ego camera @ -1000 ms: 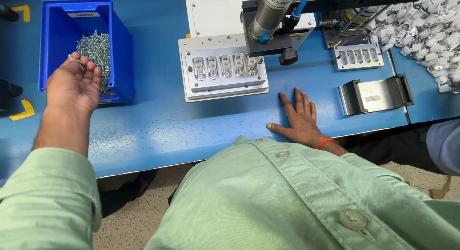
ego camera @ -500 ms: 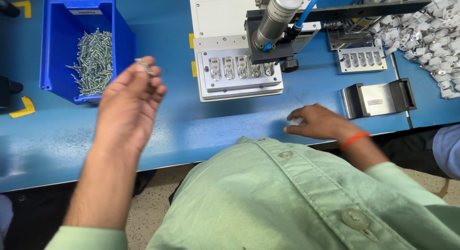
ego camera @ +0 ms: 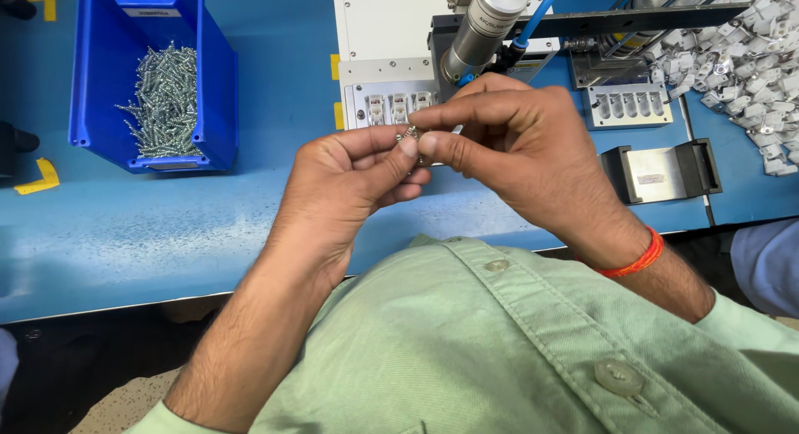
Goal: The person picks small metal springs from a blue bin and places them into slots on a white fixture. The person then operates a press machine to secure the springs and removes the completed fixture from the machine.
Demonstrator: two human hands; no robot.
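My left hand [ego camera: 349, 184] and my right hand [ego camera: 516, 143] meet above the blue table [ego camera: 150, 226], fingertips together on a few small silver screws [ego camera: 412, 134]. The left hand cups and pinches the screws; the right thumb and forefinger pinch one at the same spot. Behind the hands sits a white fixture plate [ego camera: 391, 101] with small parts in its slots, under a silver pneumatic screwdriver [ego camera: 483, 30]. An orange thread band circles my right wrist.
A blue bin [ego camera: 91, 84] of silver screws stands at the left. A grey slotted jig [ego camera: 637, 105], a metal bracket [ego camera: 662, 172] and a heap of white plastic parts [ego camera: 749, 51] lie at the right. Another person's sleeve [ego camera: 770, 263] shows at the right edge.
My left hand came from the blue bin with screws to the middle. My right hand lifted off the table and joined it at the screws.
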